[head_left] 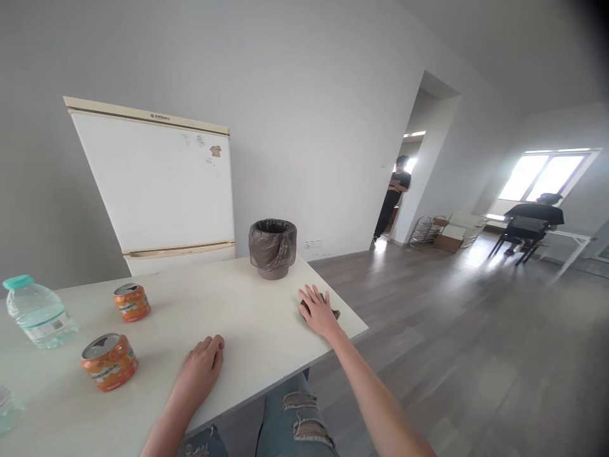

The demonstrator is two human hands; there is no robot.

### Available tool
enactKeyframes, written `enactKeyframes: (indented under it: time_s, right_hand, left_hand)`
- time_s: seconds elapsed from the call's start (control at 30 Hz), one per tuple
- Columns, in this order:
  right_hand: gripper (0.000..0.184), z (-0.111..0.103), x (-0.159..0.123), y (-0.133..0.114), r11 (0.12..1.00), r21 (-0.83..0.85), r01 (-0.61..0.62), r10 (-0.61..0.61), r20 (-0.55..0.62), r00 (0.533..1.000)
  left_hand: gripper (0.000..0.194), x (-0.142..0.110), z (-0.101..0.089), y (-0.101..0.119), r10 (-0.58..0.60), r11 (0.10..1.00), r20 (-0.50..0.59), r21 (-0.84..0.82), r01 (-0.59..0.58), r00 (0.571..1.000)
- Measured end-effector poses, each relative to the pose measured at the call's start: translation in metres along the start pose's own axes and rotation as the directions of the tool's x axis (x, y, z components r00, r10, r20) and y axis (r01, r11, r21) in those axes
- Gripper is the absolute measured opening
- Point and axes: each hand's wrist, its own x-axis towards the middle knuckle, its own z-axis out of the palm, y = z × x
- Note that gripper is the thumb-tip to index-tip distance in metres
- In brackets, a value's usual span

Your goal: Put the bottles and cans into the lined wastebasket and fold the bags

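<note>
My right hand lies palm down near the table's right edge, its fingers spread over a dark, flattish thing, perhaps a cloth. Most of that thing is hidden under the palm. Closer to me, my left hand rests on the white tabletop with its fingers curled in, and nothing shows in it. Left of it stand two orange drink cans, a nearer one and a farther one, both upright. A bin lined with a dark bag stands at the table's far side, beyond my right hand.
A clear plastic bottle with a teal cap is at the far left; part of another clear item is cut off below it. Behind the table is a white fridge. One person stands in a doorway; another sits near a window.
</note>
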Motion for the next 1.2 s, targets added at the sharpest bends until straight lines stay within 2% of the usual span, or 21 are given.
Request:
enactKeyframes:
  time_s: [0.07, 0.13, 0.3, 0.37, 0.6, 0.7, 0.77, 0.9, 1.2]
  right_hand:
    - [0.063, 0.0, -0.003, -0.002, 0.998, -0.044, 0.047, -0.052, -0.134, 0.99]
    - [0.061, 0.0, -0.004, -0.001, 0.995, -0.049, 0.082, -0.089, -0.169, 0.982]
    - [0.065, 0.005, -0.001, 0.004, 0.997, -0.008, 0.073, -0.072, 0.08, 0.994]
    - [0.064, 0.006, 0.002, 0.004, 0.999, -0.009, 0.049, -0.047, 0.126, 0.991]
    - [0.063, 0.011, 0.002, 0.004, 0.995, -0.089, 0.054, -0.042, 0.137, 0.99]
    - [0.065, 0.017, 0.006, 0.01, 0.994, -0.097, 0.039, -0.022, 0.178, 0.984]
    - [0.067, 0.02, 0.008, 0.013, 0.995, -0.092, 0.036, -0.016, 0.207, 0.978]
    - [0.067, 0.023, 0.008, 0.014, 0.993, -0.109, 0.035, -0.013, 0.191, 0.982]
    - [0.065, 0.016, 0.006, 0.007, 0.993, -0.114, 0.016, 0.006, 0.19, 0.982]
  left_hand:
    - [0.022, 0.0, -0.001, 0.001, 0.003, 1.0, -0.009, -0.001, -0.003, 1.0]
    - [0.022, -0.001, -0.001, 0.002, 0.005, 1.0, -0.021, 0.001, -0.005, 1.0]
    - [0.022, -0.001, 0.001, -0.001, 0.018, 1.0, -0.034, 0.001, -0.018, 0.999]
    - [0.021, -0.001, 0.002, -0.001, 0.021, 1.0, -0.033, 0.004, -0.02, 0.999]
    - [0.019, -0.007, -0.016, 0.022, -0.033, 0.999, 0.013, 0.025, 0.033, 0.999]
    - [0.019, -0.008, -0.024, 0.029, -0.059, 0.998, 0.04, 0.031, 0.057, 0.997]
    - [0.019, -0.009, -0.025, 0.031, -0.071, 0.997, 0.044, 0.034, 0.07, 0.996]
    - [0.018, -0.01, -0.023, 0.029, -0.067, 0.997, 0.045, 0.029, 0.066, 0.997]
    - [0.02, -0.009, -0.024, 0.03, -0.07, 0.997, 0.057, 0.018, 0.069, 0.996]
